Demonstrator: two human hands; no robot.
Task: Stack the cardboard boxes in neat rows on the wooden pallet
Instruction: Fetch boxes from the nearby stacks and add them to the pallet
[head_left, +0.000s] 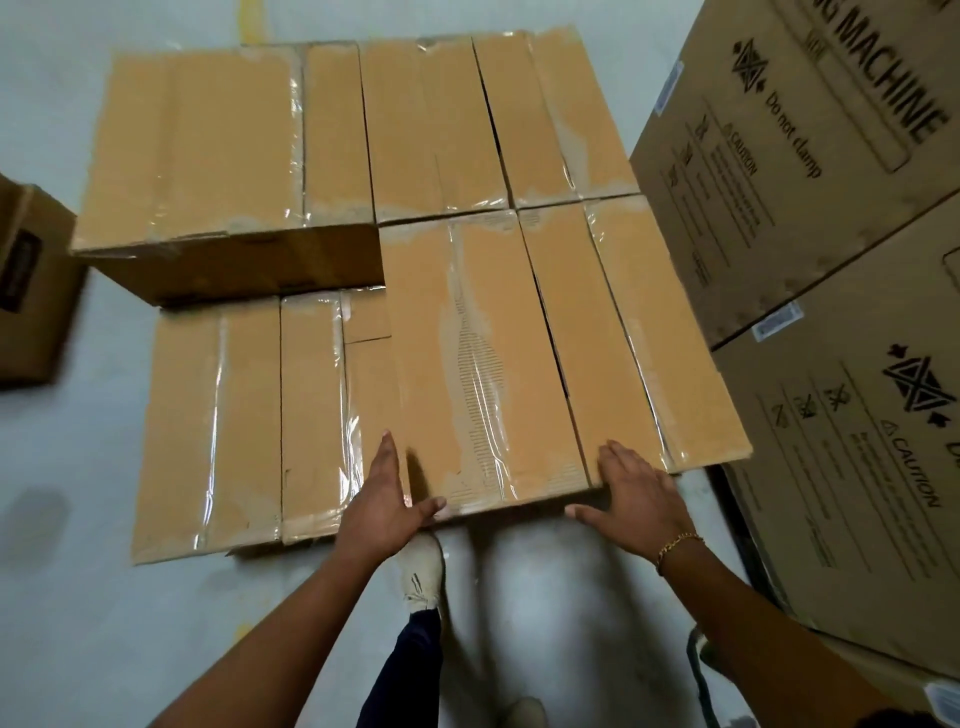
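A taped cardboard box (493, 353) sits on the upper layer at the near right of the stack. My left hand (387, 499) lies against its near left corner, fingers straight along the side and thumb on the front edge. My right hand (631, 488) rests flat on its near right edge with fingers spread. Two more upper-layer boxes (223, 145) (488, 119) stand behind it. A lower box (228, 421) shows at the near left. The pallet itself is hidden under the boxes.
Tall printed appliance cartons (810, 171) stand close on the right. A small brown box (31, 280) sits on the grey floor (78, 597) at the left. My shoe (423, 571) is just below the stack's near edge.
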